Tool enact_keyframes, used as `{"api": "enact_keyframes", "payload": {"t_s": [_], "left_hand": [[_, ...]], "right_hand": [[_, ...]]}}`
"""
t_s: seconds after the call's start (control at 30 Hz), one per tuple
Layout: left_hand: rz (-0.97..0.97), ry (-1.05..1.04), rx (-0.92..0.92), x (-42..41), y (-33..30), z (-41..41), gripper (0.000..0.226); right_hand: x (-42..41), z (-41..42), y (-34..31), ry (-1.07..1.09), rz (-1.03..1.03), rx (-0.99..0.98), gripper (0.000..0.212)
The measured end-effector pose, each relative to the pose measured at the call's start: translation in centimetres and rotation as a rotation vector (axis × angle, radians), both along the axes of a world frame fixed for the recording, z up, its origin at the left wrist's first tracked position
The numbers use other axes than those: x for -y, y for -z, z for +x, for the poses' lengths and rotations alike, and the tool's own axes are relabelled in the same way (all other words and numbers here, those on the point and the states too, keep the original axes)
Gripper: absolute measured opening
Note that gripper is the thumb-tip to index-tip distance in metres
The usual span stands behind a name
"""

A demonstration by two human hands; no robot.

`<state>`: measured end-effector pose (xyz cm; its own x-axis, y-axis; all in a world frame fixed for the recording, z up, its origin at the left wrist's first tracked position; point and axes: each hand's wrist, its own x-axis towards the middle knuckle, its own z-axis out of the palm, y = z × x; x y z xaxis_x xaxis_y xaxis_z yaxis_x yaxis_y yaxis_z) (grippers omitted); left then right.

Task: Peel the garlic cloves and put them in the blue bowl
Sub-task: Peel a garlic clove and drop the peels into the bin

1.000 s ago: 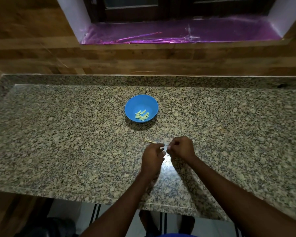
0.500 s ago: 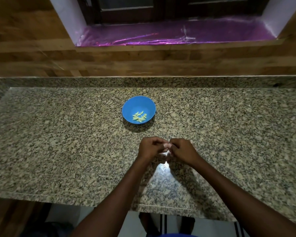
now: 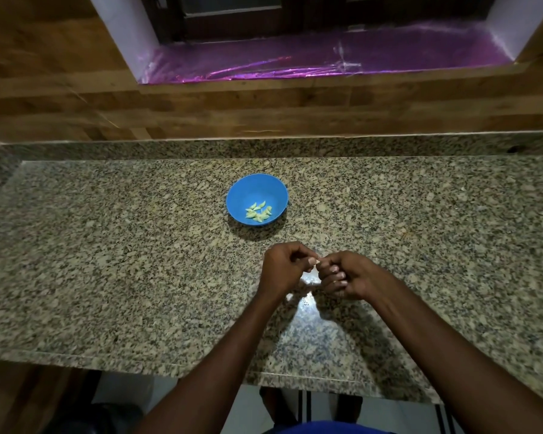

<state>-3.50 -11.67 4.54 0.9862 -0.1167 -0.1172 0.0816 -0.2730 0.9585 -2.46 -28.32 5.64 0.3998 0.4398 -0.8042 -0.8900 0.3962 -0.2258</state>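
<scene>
A blue bowl (image 3: 237, 195) stands on the granite counter (image 3: 107, 261) and holds several pale peeled garlic cloves (image 3: 259, 211). In front of the bowl, my left hand (image 3: 282, 268) and my right hand (image 3: 348, 274) meet just above the counter. Between their fingertips is a small garlic clove (image 3: 317, 261), of which only a pale tip shows. My left thumb and fingers pinch it, and my right hand's curled fingers close on it from the other side. Most of the clove is hidden by the fingers.
A wooden wall panel (image 3: 264, 114) rises behind the counter, with a window ledge covered in purple foil (image 3: 311, 61) above it. The counter's front edge (image 3: 170, 368) runs just below my forearms. A bright reflection (image 3: 308, 296) lies on the stone under my hands.
My hands rose slightly off the counter and stayed together on the clove. The small stick-like peel seen on the counter one second ago is out of sight behind my hands.
</scene>
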Motion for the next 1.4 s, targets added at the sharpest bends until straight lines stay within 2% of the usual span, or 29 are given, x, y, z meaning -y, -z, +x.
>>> {"api": "enact_keyframes", "payload": {"t_s": [0.07,0.13,0.2,0.23,0.27,0.33,0.43,0.5,0.53,0.6,0.63,0.7,0.8,0.87,0.93,1.03,1.13,1.27,1.4], "left_hand": [[0.063,0.014,0.028,0.0,-0.4,-0.1,0.011],[0.039,-0.034,-0.031,0.2,-0.6,-0.2,0.009],[-0.068,-0.135,-0.192,0.6,-0.9,0.0,0.008],[-0.136,-0.187,-0.293,0.9,-1.1,0.1,0.006],[-0.215,-0.241,-0.392,1.1,-1.5,0.2,0.004],[-0.378,-0.342,-0.568,1.4,-2.1,0.4,0.007],[-0.511,-0.377,-0.669,1.3,-2.2,0.4,0.004],[-0.418,-0.315,-0.575,1.2,-2.0,0.2,0.005],[-0.282,-0.262,-0.433,1.1,-1.7,0.1,0.007],[-0.003,-0.135,-0.108,1.0,-1.3,-0.5,0.008],[0.076,-0.098,0.004,0.9,-1.3,-0.8,0.009],[0.138,-0.062,0.152,0.9,-1.0,-1.1,0.011],[0.237,-0.016,0.335,0.9,-0.7,-1.4,0.017],[0.232,-0.02,0.369,0.9,-0.6,-1.7,0.017],[0.134,-0.089,0.261,0.9,-0.6,-1.9,0.014],[-0.104,-0.186,-0.05,0.7,-0.4,-1.7,0.014],[-0.266,-0.235,-0.223,0.7,-0.4,-1.6,0.016],[-0.349,-0.249,-0.294,0.7,-0.6,-1.5,0.014],[-0.299,-0.221,-0.297,0.1,-0.2,-1.5,0.014]], "right_hand": [[-0.1,-0.1,-0.5,-0.094,-0.213,0.138,0.033],[-0.5,-0.5,-0.5,-0.248,-0.709,0.552,0.031],[-0.9,-1.2,-0.1,-0.396,-1.202,0.994,0.028],[-1.0,-1.6,0.2,-0.455,-1.362,1.126,0.024],[-1.0,-1.9,0.4,-0.49,-1.459,1.215,0.018],[-0.7,-2.6,0.7,-0.509,-1.521,1.376,0.006],[-0.5,-3.3,1.1,-0.418,-1.529,1.573,0.027],[-0.7,-3.5,1.2,-0.317,-1.468,1.454,0.032],[-0.9,-3.4,1.1,-0.238,-1.365,1.307,0.033],[-1.1,-2.6,0.4,-0.072,-0.954,0.868,0.031],[-1.1,-2.2,0.0,-0.027,-0.743,0.646,0.028],[-0.6,-1.5,-0.4,0.017,-0.407,0.342,0.024],[0.1,-0.8,-0.1,0.116,-0.078,0.112,0.021],[0.0,-1.0,-0.5,0.118,-0.013,0.088,0.021],[-0.2,-1.6,-0.8,0.03,-0.156,0.226,0.024],[-0.5,-2.5,-0.9,-0.093,-0.58,0.659,0.026],[-0.3,-3.0,-0.5,-0.114,-0.814,0.928,0.02],[-0.7,-3.1,0.2,-0.176,-1.027,1.01,0.02],[-0.7,-3.3,0.2,-0.171,-1.155,1.042,0.015]]}}
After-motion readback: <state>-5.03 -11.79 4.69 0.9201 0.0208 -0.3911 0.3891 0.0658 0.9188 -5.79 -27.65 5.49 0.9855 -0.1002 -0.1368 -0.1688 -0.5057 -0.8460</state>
